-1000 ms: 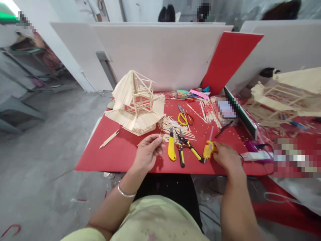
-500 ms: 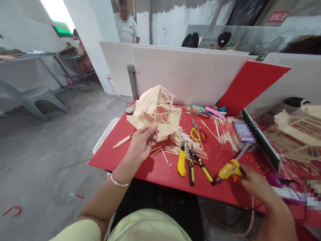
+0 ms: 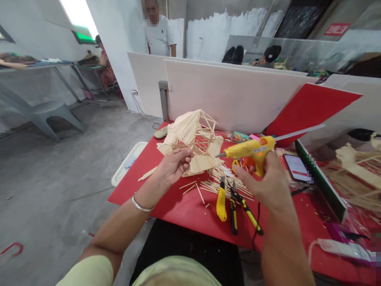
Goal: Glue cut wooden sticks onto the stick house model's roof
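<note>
My left hand (image 3: 176, 166) is closed in a pinch in front of the pale wooden stick model (image 3: 186, 126); what its fingertips hold is too small to make out. The model has a slatted roof, partly bare framing and a wide slatted base. My right hand (image 3: 272, 182) grips a yellow glue gun (image 3: 247, 150), raised over the table with its nozzle pointing left toward the model. A white glue stick (image 3: 300, 132) juts from its back. Below the gun lie loose thin sticks (image 3: 212, 187), a yellow utility knife (image 3: 221, 203) and open black-and-yellow cutters (image 3: 233, 214).
The red tabletop (image 3: 190, 212) also bears a phone (image 3: 297, 167), a green-and-white board edge (image 3: 321, 182) and a white power strip (image 3: 339, 247). Another wooden model (image 3: 357, 167) stands at right. White panels (image 3: 232, 89) rise behind. A person (image 3: 160, 35) stands beyond them.
My right hand has lifted the glue gun from low on the right up and leftward toward the model. My left hand keeps its pinch beside the model. The view has shifted slightly.
</note>
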`<state>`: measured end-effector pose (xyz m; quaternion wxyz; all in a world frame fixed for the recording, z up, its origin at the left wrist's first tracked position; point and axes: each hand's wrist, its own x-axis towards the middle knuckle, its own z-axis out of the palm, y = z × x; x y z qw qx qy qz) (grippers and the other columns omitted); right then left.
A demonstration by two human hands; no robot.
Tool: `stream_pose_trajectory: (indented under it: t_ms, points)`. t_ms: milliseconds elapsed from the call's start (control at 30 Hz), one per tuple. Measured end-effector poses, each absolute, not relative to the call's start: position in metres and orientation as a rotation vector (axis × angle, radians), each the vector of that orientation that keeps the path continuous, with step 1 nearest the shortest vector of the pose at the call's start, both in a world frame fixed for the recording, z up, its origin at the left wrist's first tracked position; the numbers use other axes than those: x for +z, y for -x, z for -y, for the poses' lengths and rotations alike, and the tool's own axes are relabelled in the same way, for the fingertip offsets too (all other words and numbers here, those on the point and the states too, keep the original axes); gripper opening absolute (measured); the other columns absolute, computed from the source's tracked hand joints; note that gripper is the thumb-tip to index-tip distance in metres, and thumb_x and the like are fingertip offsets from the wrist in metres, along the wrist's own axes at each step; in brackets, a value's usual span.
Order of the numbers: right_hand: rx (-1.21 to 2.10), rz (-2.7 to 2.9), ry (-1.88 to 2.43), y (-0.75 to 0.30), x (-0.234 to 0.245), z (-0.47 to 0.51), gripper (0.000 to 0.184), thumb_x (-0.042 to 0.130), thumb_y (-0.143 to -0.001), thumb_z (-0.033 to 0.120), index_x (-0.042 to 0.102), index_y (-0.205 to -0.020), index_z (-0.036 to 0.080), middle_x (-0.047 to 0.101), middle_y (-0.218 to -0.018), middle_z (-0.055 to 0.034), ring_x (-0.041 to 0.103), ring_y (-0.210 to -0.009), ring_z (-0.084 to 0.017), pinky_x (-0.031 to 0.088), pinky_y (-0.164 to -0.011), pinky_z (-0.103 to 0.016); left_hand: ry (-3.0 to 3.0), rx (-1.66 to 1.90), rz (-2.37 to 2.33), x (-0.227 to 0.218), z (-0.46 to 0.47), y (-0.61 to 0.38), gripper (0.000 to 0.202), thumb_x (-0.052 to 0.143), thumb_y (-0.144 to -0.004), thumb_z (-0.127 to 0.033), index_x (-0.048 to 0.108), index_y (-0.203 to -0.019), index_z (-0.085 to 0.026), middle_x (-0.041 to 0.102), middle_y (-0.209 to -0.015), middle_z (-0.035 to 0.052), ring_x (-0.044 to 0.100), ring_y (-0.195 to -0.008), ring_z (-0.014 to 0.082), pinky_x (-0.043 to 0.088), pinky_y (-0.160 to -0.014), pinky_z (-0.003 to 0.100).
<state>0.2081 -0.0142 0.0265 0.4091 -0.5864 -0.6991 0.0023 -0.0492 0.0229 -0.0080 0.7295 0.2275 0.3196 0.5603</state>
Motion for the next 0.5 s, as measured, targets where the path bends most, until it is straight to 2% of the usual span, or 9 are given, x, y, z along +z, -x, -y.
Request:
stream_pose_trajectory:
  t_ms: [100, 200, 500]
  points:
    - [-0.269, 1.735, 1.559, -0.181, 0.027, -0.005, 0.045, 0.069, -0.074, 0.06, 0.049, -0.09, 0.023, 0.051, -0.071, 0.0012, 0.05, -0.063, -0.017, 0.038, -0.057, -0.031, -0.479, 1.196, -0.697, -0.008, -0.029, 0.054, 0.018, 0.079, -0.071, -0.012, 0.064, -0.081, -0.01, 0.06, -0.069, -0.0003, 0.053, -0.05, 0.0016, 0.044, -0.043, 0.01]
    - [-0.468, 1.691, 1.567, -0.167, 0.025, -0.019, 0.037, 0.062, -0.081, 0.055, 0.05, -0.091, 0.022, 0.052, -0.074, -0.0018, 0.052, -0.069, -0.02, 0.037, -0.058, -0.032, -0.478, 1.147, -0.678, -0.009, -0.034, 0.057, 0.016, 0.079, -0.072, -0.012, 0.063, -0.077, -0.01, 0.06, -0.069, 0.0001, 0.052, -0.049, 0.0014, 0.043, -0.041, 0.01]
    - [-0.605, 1.784, 1.583, -0.155, 0.022, -0.038, 0.031, 0.055, -0.086, 0.045, 0.053, -0.101, 0.017, 0.057, -0.082, -0.0073, 0.054, -0.073, -0.022, 0.033, -0.057, -0.031, -0.501, 1.135, -0.646, -0.012, -0.037, 0.061, 0.016, 0.08, -0.072, -0.013, 0.067, -0.082, -0.01, 0.063, -0.073, 0.0015, 0.053, -0.05, 0.0015, 0.045, -0.043, 0.01]
